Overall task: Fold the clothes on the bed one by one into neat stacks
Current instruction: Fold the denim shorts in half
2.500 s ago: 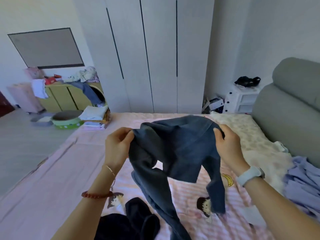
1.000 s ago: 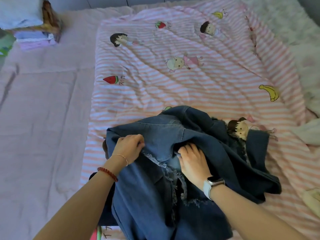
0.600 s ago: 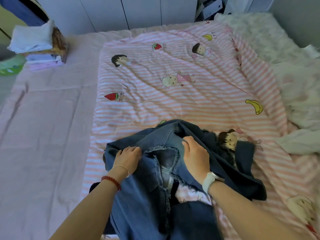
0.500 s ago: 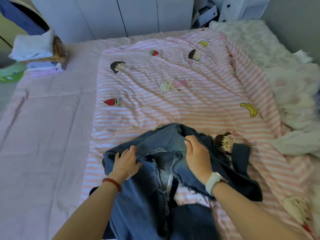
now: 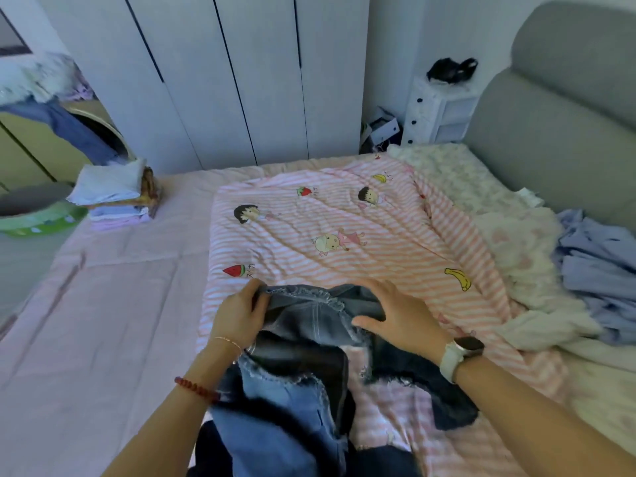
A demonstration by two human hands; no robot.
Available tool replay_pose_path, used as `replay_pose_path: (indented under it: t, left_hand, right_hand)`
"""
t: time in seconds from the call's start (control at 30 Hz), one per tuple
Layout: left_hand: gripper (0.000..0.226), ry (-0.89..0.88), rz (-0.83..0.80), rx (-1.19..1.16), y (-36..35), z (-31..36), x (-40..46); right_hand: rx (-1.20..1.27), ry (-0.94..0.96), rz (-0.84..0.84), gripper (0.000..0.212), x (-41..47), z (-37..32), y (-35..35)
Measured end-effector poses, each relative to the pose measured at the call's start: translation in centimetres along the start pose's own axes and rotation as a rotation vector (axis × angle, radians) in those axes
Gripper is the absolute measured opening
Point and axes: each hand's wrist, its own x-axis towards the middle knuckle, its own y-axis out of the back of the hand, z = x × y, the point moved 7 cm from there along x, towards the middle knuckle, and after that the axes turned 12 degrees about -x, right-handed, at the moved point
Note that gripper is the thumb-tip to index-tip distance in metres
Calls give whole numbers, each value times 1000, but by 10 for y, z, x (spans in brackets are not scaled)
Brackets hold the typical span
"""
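Note:
A dark blue denim garment (image 5: 303,342) with frayed edges lies crumpled on the pink striped cartoon sheet (image 5: 344,242) near the bed's front. My left hand (image 5: 239,313) grips its upper left edge, fingers curled round the fabric. My right hand (image 5: 395,313) rests on its upper right part with fingers spread and fairly straight. A folded stack of clothes (image 5: 113,194) sits at the bed's far left corner. A heap of light blue clothes (image 5: 602,270) lies unfolded at the right, by the grey headboard (image 5: 550,108).
A white fluffy blanket (image 5: 509,235) runs along the right of the bed. A green basin (image 5: 38,215) stands on the floor at left. White wardrobe doors (image 5: 241,74) and a small white drawer unit (image 5: 437,111) stand beyond the bed.
The camera has tilted up, showing the wardrobe and headboard again. Both hands have slid forward along the denim's top edge, and my right hand has spread flatter on it.

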Motion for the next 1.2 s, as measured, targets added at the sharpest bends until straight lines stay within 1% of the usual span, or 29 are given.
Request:
replay_pose_path:
  t: [0.03, 0.1, 0.23, 0.3, 0.37, 0.47, 0.57, 0.63, 0.67, 0.7, 0.77, 0.87, 0.93, 1.03, 1.1, 1.2]
  left_hand:
    - [13, -2, 30, -26, 17, 12, 4]
    - [11, -54, 65, -77, 57, 44, 11]
    - [11, -213, 107, -111, 121, 109, 8]
    - [10, -300, 142, -195, 146, 137, -2]
    - [19, -390, 168, -326, 171, 164, -14]
    - [22, -496, 204, -520, 211, 203, -26]
    - [24, -566, 261, -665, 254, 244, -32]
    - [22, -599, 277, -738, 280, 267, -37]
    - [21, -603, 258, -775, 290, 276, -40]
    - [22, -597, 212, -807, 298, 285, -44]
    - [31, -583, 87, -842, 309, 293, -51]
    - [31, -558, -26, -891, 320, 288, -59]
    - [34, -472, -11, -903, 326, 268, -58]
    - [34, -282, 40, -1028, 334, 213, -57]
    - [28, -197, 87, -1107, 345, 168, -66]
    - [28, -133, 200, -1134, 376, 97, -90]
  right_hand:
    - [-20, 6, 8, 47, 1, -2, 14]
    - [43, -13, 123, 33, -3, -7, 59]
    - [198, -4, 484, 19, -29, -29, 160]
    - [225, 23, 683, 15, -50, -49, 205]
    - [250, 89, 831, 15, -71, -70, 240]
    - [318, 141, 919, 19, -93, -96, 287]
    - [315, 208, 988, 21, -113, -125, 337]
    - [324, 235, 992, 25, -124, -140, 363]
    - [336, 248, 975, 27, -130, -146, 373]
    - [357, 269, 951, 28, -136, -152, 382]
    - [439, 332, 910, 27, -149, -162, 394]
    - [569, 401, 806, 15, -149, -175, 398]
    - [586, 414, 711, 20, -130, -188, 388]
    - [588, 440, 580, 25, -87, -222, 356]
    - [592, 473, 523, 25, -59, -252, 328]
    - [624, 536, 489, 25, -24, -303, 283]
